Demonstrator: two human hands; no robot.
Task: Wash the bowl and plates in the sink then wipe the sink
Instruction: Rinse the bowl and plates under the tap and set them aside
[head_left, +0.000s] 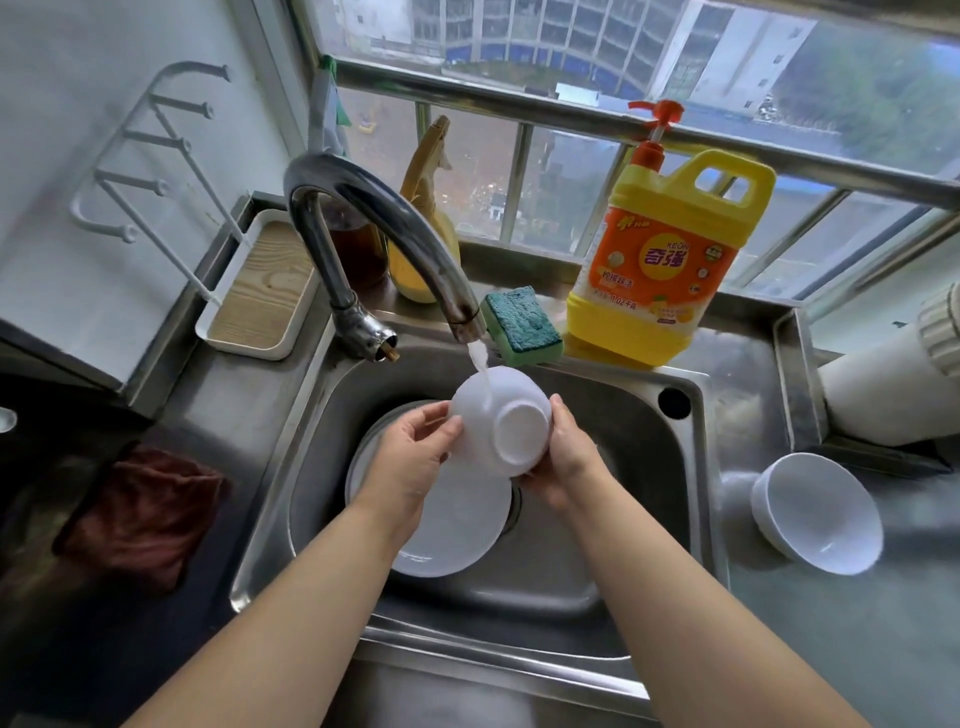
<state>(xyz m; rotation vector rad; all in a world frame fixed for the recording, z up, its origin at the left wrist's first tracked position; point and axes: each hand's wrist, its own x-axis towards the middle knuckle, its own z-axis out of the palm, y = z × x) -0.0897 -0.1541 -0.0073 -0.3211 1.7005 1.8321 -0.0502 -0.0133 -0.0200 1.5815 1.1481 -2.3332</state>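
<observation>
Mid-frame, rinsing: both hands (488, 457) gripping upturned bowl (501, 421) under tap (384, 218); next, probably plates (457, 525) below.

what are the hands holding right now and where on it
A white bowl, bottom up under the tap: left hand at its left rim, right hand cupping its right side.

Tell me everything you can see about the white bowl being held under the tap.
The white bowl is plain, smooth and glossy; whether plastic or ceramic is unclear. It is tipped so its round foot ring faces the camera and its inside is hidden. Both hands hold it above the sink: the left hand grips its left side, the right hand cups its right side and lower edge. Water from the faucet runs onto its upper outer wall. White plates lie below it.
</observation>
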